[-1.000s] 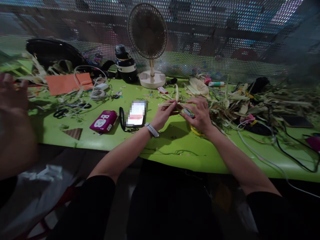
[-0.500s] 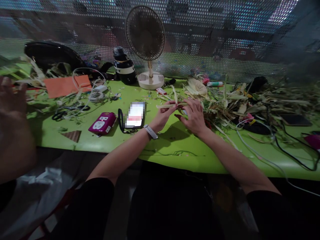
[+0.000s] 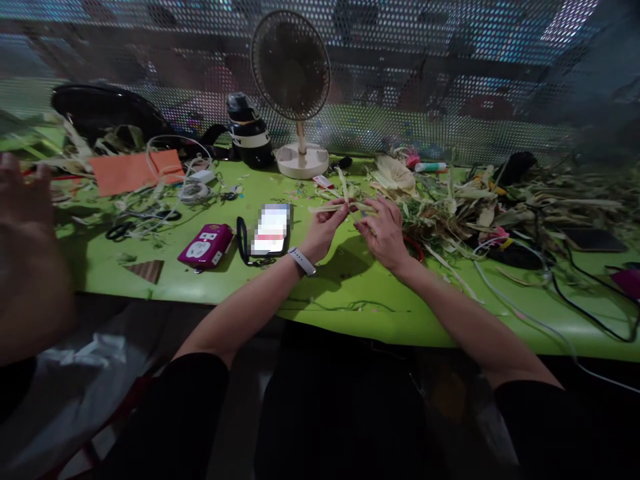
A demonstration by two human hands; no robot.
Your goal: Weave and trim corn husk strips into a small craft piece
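Observation:
Above the green table, my left hand [image 3: 324, 235] pinches pale corn husk strips [image 3: 342, 185] where they cross, its thumb on top near the crossing. One strip end points up and away, another sticks out to the left. My right hand [image 3: 388, 233] is curled at the right end of the strips, fingertips closed on a strip that runs between both hands. Its thumb sits below the bent fingers. A white-banded watch is on my left wrist. The exact grip of the right fingertips is partly hidden.
A heap of dried husks [image 3: 480, 207] spreads to the right, with cables. Left of my hands lie a phone [image 3: 271, 230] and a purple power adapter [image 3: 206, 247]. A fan [image 3: 301, 160] and bottle [image 3: 253, 143] stand behind. Another person's hand [image 3: 27, 220] is at far left.
Both hands have shifted slightly left with the husk strips. My right thumb and fingers have drawn closer together. The other person's hand has barely moved.

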